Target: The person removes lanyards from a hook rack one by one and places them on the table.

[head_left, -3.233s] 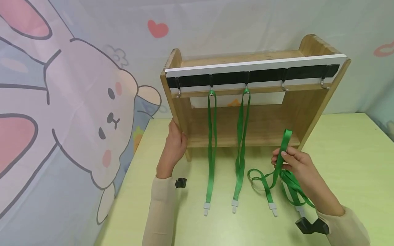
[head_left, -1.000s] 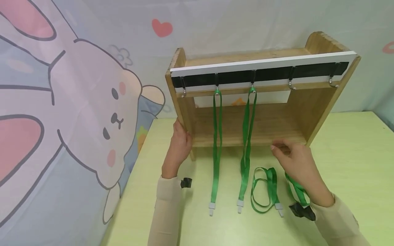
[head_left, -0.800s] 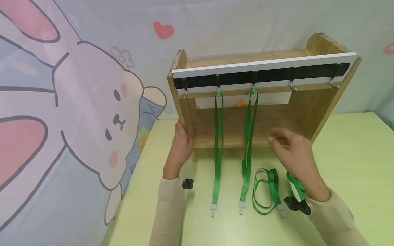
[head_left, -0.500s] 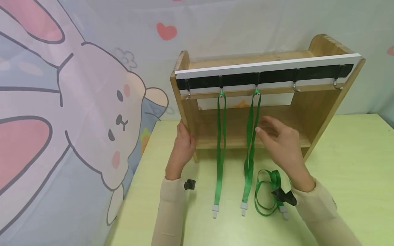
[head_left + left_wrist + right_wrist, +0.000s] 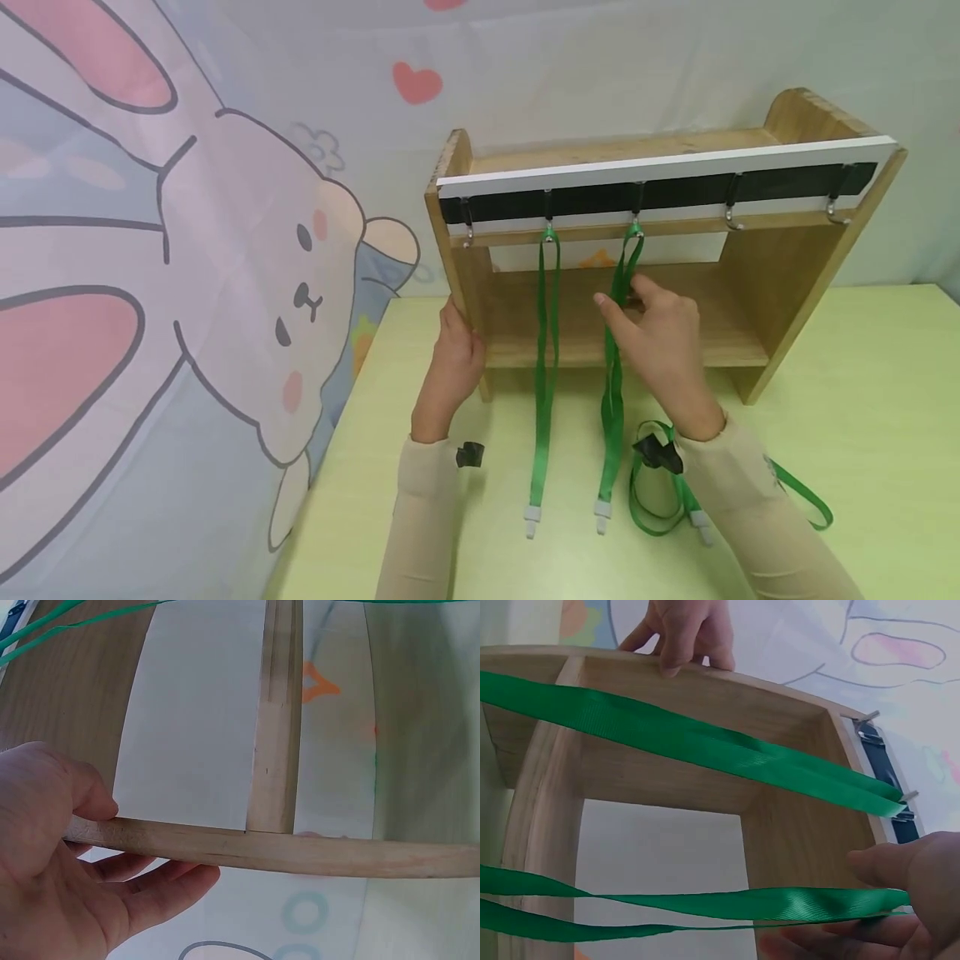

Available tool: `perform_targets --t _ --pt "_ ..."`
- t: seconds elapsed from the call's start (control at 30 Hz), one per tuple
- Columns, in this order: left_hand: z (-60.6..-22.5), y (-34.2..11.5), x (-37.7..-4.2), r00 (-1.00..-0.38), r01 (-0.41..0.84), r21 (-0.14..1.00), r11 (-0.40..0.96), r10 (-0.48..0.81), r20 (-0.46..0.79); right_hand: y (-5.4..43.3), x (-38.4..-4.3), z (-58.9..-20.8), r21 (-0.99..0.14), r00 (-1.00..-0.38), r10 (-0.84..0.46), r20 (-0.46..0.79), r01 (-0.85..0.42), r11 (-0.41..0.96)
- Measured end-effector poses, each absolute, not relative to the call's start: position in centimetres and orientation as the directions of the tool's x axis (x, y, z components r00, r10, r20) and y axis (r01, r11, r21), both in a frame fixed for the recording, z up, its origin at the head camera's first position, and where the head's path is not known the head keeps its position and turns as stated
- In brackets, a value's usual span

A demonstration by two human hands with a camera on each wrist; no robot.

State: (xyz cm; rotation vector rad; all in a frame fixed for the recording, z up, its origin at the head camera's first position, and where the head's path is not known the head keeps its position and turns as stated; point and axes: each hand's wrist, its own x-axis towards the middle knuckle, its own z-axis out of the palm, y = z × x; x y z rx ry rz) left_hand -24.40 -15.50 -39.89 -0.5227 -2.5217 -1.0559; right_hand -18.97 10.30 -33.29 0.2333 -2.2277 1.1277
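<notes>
My left hand [image 5: 450,362] grips the left side panel of a wooden shelf [image 5: 787,250]; in the left wrist view the thumb and fingers lie on either side of its edge [image 5: 247,850]. Two green lanyards hang from hooks on the shelf's front. My right hand [image 5: 663,333] is at the right-hand lanyard [image 5: 612,417], below its hook. Thumb and fingers stand apart around that strap, and the right wrist view shows the same strap [image 5: 810,902] passing between them. The left-hand lanyard [image 5: 542,358] hangs free. Both end in pale clips.
A coiled green lanyard [image 5: 689,497] lies on the table [image 5: 862,400], partly behind my right wrist. Another green strap [image 5: 806,490] shows right of my forearm. Three hooks hold nothing, including the far right hook [image 5: 834,212]. A printed cloth [image 5: 600,75] hangs behind.
My right hand let go of a lanyard, which now lies coiled on the table, then moved left and up to the right-hand hanging lanyard. My left hand keeps its grip on the shelf.
</notes>
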Motion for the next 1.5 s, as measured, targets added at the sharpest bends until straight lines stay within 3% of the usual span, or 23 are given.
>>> perform_targets --t 0.23,0.9,1.3,1.5 --pt "-39.8 -15.3 -24.2 -0.872 0.455 0.598 0.660 0.193 0.450 10.1 -19.5 -33.6 -0.637 -0.748 0.148 0.646 -0.422 0.646" --pt "-39.8 -15.2 -24.2 -0.856 0.473 0.560 0.680 0.205 0.474 10.9 -18.7 -33.6 -0.660 -0.717 0.110 0.688 -0.556 0.505" --pt "-40.0 -15.4 -24.4 -0.842 0.481 0.542 0.689 0.191 0.505 12.0 -16.6 -34.7 -0.825 -0.866 -0.044 0.497 -0.488 0.285" --pt "-40.1 -15.2 -24.5 -0.839 0.483 0.546 0.685 0.183 0.513 11.7 -15.8 -35.6 -0.892 -0.903 -0.149 0.404 -0.425 0.157"
